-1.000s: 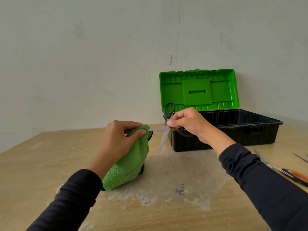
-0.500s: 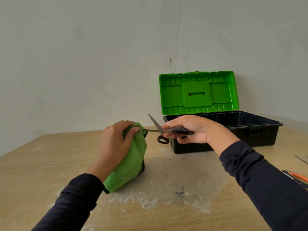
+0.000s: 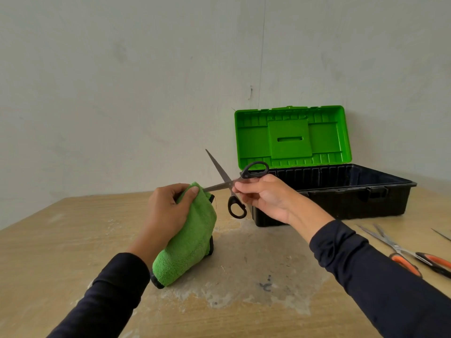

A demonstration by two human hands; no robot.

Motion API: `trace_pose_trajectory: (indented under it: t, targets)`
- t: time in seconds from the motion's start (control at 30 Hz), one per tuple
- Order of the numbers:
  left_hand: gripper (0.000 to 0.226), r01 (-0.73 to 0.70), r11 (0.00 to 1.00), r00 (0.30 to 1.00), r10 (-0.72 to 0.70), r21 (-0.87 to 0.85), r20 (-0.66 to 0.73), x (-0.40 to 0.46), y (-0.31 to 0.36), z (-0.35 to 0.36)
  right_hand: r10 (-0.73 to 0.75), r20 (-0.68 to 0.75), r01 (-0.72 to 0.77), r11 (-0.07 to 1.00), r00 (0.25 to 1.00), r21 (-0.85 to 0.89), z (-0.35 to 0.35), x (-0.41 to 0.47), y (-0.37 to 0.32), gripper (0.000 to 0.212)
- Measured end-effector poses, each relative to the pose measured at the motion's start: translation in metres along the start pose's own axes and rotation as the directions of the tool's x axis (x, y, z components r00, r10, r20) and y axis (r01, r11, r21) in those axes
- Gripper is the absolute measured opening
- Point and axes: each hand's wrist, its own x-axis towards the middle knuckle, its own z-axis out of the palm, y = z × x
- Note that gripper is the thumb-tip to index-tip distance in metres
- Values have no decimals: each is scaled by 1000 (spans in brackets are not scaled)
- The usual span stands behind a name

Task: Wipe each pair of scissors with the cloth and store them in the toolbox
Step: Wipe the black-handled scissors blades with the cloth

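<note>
From the head camera I see the left hand [image 3: 168,211] gripping a green cloth [image 3: 192,237] above the wooden table [image 3: 61,240], thumb pressed on the fabric's top, where the tip of one blade of the black-handled scissors [image 3: 230,184] goes into the fold. The right hand [image 3: 263,196] pinches those scissors near the pivot, fingers curled around the shanks. The blades are spread wide: one runs nearly level into the cloth, the other points up and to the left. One handle loop sits above the right hand's knuckles, the other hangs below the fingers. Just behind the right hand stands the toolbox [image 3: 341,193], black tub open, green lid [image 3: 292,137] raised upright against the pale wall. At the right edge of the table a pair of orange-handled scissors [image 3: 410,257] lies flat, well apart from the toolbox. Both arms wear dark sleeves [image 3: 366,272].
</note>
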Motion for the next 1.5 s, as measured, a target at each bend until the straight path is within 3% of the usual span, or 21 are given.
trace_pose_trajectory:
  t: [0.2, 0.47, 0.9, 1.1, 1.27, 1.5]
  targets:
    - [10, 15, 998, 1000, -13, -56, 23, -1, 0, -1, -96, -133, 82, 991, 986, -105, 8, 7, 9, 5]
    - [9, 8, 996, 999, -5, -86, 35, -2, 3, -1, -210, -145, 159, 940, 967, -302, 8, 7, 7, 9]
    - [4, 106, 977, 984, -76, -187, 161, -6, 7, 7, -226, -21, 211, 935, 974, -284, 25, 3, 16, 16]
    - [5, -22, 996, 986, 37, -91, 163, -3, 8, 6, -271, -82, 247, 942, 959, -228, 30, 3, 17, 16]
    - [3, 18, 992, 991, 0, -127, 137, -1, 6, 0, -261, -151, 239, 959, 953, -149, 23, 2, 11, 15]
    - [8, -38, 995, 989, 51, -95, 138, -6, 9, 7, -280, -103, 255, 944, 954, -211, 34, 2, 20, 20]
